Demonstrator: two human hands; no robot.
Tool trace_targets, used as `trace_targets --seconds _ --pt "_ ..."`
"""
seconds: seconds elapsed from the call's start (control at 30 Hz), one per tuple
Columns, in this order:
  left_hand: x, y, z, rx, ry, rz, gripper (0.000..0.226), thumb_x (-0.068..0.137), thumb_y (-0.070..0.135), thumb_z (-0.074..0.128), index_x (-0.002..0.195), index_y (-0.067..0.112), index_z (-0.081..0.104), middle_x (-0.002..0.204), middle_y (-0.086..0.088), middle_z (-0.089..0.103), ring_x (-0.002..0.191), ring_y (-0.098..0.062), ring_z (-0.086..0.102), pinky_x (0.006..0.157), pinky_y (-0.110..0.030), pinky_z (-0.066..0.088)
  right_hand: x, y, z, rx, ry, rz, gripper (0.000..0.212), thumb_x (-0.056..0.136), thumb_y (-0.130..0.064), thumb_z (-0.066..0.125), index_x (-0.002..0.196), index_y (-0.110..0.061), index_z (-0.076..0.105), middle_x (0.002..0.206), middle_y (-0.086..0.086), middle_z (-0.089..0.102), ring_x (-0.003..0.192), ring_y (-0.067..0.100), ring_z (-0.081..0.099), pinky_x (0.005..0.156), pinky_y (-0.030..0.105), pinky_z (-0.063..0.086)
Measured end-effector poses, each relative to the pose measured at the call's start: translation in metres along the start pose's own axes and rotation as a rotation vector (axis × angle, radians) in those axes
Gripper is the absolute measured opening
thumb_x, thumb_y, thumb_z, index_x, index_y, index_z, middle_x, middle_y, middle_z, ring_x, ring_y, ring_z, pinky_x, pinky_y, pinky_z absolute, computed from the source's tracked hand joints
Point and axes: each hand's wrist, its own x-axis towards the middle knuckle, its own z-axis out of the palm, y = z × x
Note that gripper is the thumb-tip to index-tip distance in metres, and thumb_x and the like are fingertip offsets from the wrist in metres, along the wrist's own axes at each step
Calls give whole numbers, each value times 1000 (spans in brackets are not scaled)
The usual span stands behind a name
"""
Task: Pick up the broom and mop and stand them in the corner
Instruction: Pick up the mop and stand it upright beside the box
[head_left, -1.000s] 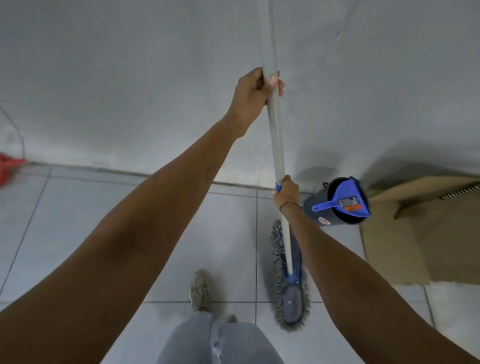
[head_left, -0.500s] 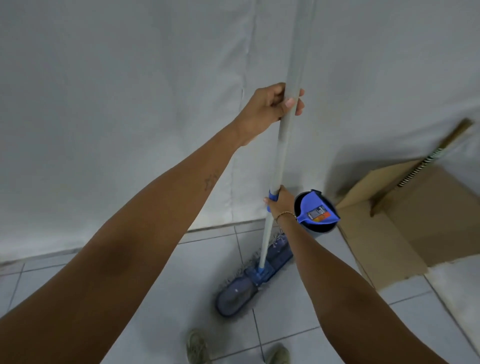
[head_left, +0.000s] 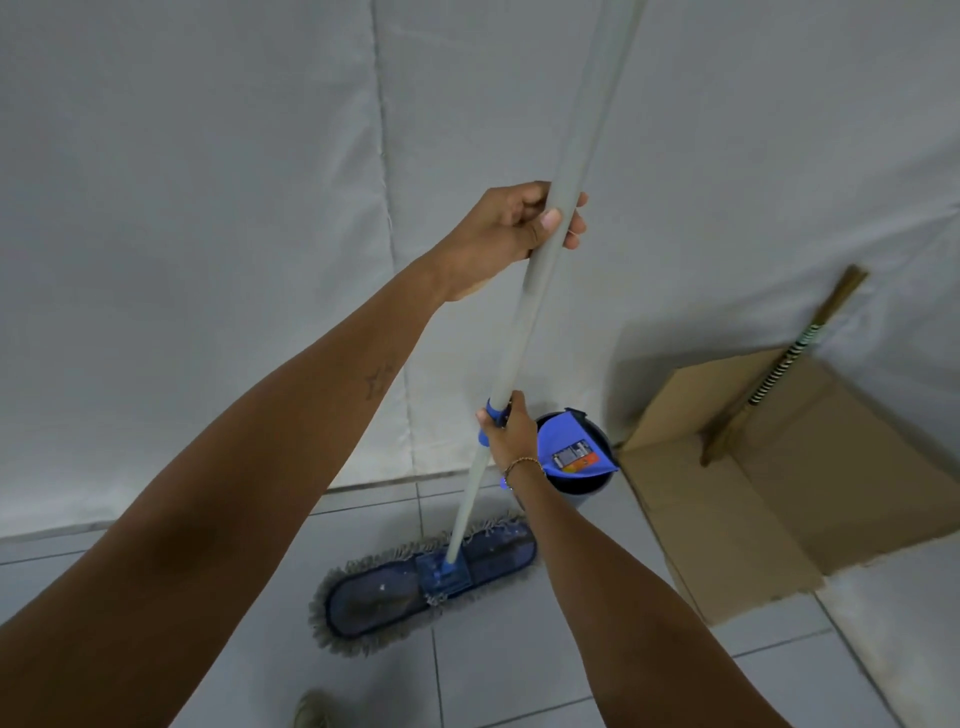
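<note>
I hold a flat dust mop (head_left: 426, 582) with a blue, grey-fringed head and a long grey handle. Its head lies on the tiled floor close to the wall, and the handle tilts up and to the right. My left hand (head_left: 511, 234) is closed around the handle high up. My right hand (head_left: 506, 434) grips it lower, at the blue collar. A broom (head_left: 779, 374) with a striped black-and-white handle leans against the wall at the right, standing on cardboard.
A dark bucket (head_left: 576, 457) with a blue insert stands by the wall just right of the mop. Flattened cardboard (head_left: 769, 514) covers the floor at the right. White wall panels (head_left: 208, 208) fill the background. My shoe (head_left: 311, 712) shows at the bottom.
My view swung right and upward toward the wall. The mop head turned from pointing lengthwise toward me to lying across the floor. The broom and cardboard came further into view.
</note>
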Motion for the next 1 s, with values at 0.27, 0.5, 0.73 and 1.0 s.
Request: trace_targets --seconds 0.27,0.5,0.73,1.0 --pt "45 -9 89 46 -30 -51 30 91 12 56 119 -1 55 97 -9 65 93 -21 66 92 -34 54 -8 62 -72 109 138 115 20 82 -16 67 89 -7 51 65 -10 43 73 23 49 68 36 43" --pt "114 -34 168 31 -17 -43 25 91 10 55 113 -2 57 92 -9 66 84 -21 68 85 -30 56 22 108 -163 87 173 177 14 80 -15 69 80 -12 56 67 6 55 67 20 50 62 24 44" --pt "214 -64 238 -29 -40 -10 25 90 10 57 112 -1 58 91 -9 67 87 -23 67 89 -34 55 99 161 -261 60 229 233 15 80 -14 69 80 -5 56 75 15 60 77 30 59 77 46 52" --pt "333 -63 329 -29 -23 29 30 88 14 60 112 -4 58 94 -13 67 86 -24 68 89 -34 56 169 175 -405 11 269 266 31 84 -15 67 109 3 59 94 17 61 85 22 53 80 34 50"
